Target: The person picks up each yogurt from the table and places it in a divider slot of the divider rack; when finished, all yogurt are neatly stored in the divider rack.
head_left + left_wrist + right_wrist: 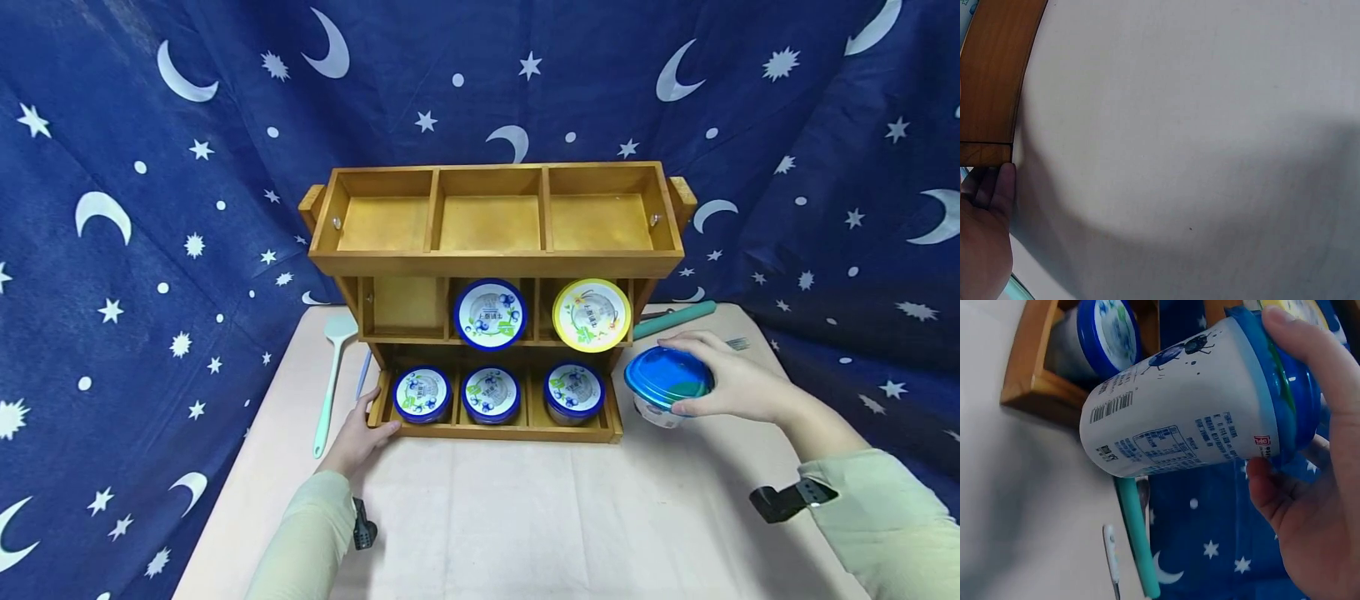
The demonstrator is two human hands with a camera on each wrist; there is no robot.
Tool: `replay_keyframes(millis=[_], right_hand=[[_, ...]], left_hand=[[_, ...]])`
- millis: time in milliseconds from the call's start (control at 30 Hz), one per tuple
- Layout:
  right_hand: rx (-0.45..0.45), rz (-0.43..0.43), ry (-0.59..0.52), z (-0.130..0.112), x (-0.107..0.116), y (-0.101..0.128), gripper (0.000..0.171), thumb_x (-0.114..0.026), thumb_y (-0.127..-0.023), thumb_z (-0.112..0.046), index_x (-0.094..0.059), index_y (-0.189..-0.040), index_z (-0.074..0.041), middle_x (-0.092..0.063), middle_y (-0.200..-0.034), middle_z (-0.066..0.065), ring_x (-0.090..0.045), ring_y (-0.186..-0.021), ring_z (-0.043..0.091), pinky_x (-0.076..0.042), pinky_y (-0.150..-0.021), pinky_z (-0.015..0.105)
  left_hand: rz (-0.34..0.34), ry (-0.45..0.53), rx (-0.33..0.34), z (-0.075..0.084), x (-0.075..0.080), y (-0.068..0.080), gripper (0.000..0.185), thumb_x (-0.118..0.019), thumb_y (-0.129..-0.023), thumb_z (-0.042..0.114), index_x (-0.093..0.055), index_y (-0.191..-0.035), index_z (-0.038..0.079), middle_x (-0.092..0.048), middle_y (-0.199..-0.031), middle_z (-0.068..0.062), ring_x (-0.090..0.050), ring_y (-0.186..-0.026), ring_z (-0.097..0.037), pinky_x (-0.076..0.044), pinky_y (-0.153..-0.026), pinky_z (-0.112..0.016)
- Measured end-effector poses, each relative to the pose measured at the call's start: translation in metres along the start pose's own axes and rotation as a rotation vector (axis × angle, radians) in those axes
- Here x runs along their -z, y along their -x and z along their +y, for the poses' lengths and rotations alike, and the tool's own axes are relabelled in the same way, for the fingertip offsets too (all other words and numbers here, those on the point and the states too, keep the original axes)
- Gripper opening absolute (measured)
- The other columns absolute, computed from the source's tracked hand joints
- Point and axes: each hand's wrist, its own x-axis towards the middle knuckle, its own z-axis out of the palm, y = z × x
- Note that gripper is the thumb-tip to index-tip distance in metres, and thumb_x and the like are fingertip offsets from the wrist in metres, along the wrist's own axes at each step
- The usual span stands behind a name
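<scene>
My right hand grips a white printed tub by its shiny blue lid, to the right of a wooden rack. Blueberry pictures and a barcode show on the tub's side in the right wrist view, where it lies tilted. My left hand holds the rack's lower left front corner, thumb along the front and fingers at the side. Three blue-lidded tubs stand in the bottom tier. On the middle tier sit a blue-rimmed tub and a yellow-rimmed tub.
A pale green spatula lies left of the rack, near a thin blue stick. Behind the right hand are a teal handle and a metal fork end. Starry blue cloth hangs behind the table.
</scene>
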Motion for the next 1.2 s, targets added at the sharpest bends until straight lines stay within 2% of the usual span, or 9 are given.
replay_keyframes(millis=[200, 500, 700, 833, 1000, 1200], right_hand=[[0.076, -0.005, 0.004, -0.025, -0.009, 0.002, 0.082, -0.081, -0.068, -0.046, -0.045, -0.136, -0.015, -0.036, -0.134, 0.011, -0.049, -0.108, 0.040, -0.050, -0.077, 0.056], [0.207, -0.023, -0.036, -0.068, -0.011, 0.000, 0.080, -0.083, -0.066, -0.040, -0.047, -0.135, -0.020, -0.039, -0.133, 0.004, -0.048, -0.111, 0.034, -0.049, -0.080, 0.050], [0.263, -0.085, -0.066, -0.096, -0.014, -0.017, 0.081, -0.082, -0.066, -0.041, -0.046, -0.137, -0.026, -0.037, -0.136, -0.001, -0.046, -0.116, 0.030, -0.048, -0.085, 0.048], [0.352, -0.107, -0.095, -0.114, -0.021, -0.031, 0.082, -0.081, -0.067, -0.042, -0.045, -0.138, -0.025, -0.036, -0.138, -0.001, -0.043, -0.119, 0.028, -0.047, -0.086, 0.047], [0.485, -0.114, -0.131, -0.140, -0.036, -0.049, 0.081, -0.080, -0.070, -0.041, -0.043, -0.139, -0.023, -0.034, -0.140, 0.001, -0.041, -0.121, 0.026, -0.047, -0.089, 0.045], [0.522, -0.085, -0.159, -0.178, -0.052, -0.068, 0.082, -0.081, -0.071, -0.035, -0.041, -0.141, -0.021, -0.029, -0.144, 0.001, -0.034, -0.129, 0.026, -0.044, -0.095, 0.043]], left_hand=[[-0.004, -0.002, -0.007, 0.002, 0.000, 0.000, 0.094, -0.071, -0.078, 0.049, -0.017, -0.150, 0.019, -0.026, -0.146, -0.026, -0.031, -0.130, -0.042, -0.027, -0.105, -0.055], [-0.005, 0.002, -0.008, 0.001, -0.001, 0.000, 0.094, -0.071, -0.078, 0.049, -0.017, -0.150, 0.020, -0.024, -0.147, -0.026, -0.030, -0.130, -0.043, -0.027, -0.105, -0.055], [0.004, -0.002, -0.009, 0.001, -0.002, 0.001, 0.094, -0.071, -0.078, 0.048, -0.018, -0.150, 0.018, -0.026, -0.145, -0.026, -0.032, -0.129, -0.043, -0.027, -0.105, -0.055], [-0.002, 0.010, -0.018, 0.002, -0.002, 0.003, 0.093, -0.071, -0.079, 0.046, -0.017, -0.150, 0.017, -0.028, -0.144, -0.027, -0.038, -0.125, -0.042, -0.031, -0.103, -0.054], [-0.001, 0.024, -0.012, 0.002, -0.002, 0.003, 0.094, -0.071, -0.079, 0.046, -0.017, -0.150, 0.018, -0.027, -0.143, -0.028, -0.040, -0.124, -0.042, -0.033, -0.103, -0.053], [0.002, 0.008, -0.021, 0.002, -0.001, 0.004, 0.095, -0.070, -0.078, 0.050, -0.017, -0.150, 0.018, -0.026, -0.144, -0.028, -0.035, -0.126, -0.043, -0.029, -0.104, -0.055]])
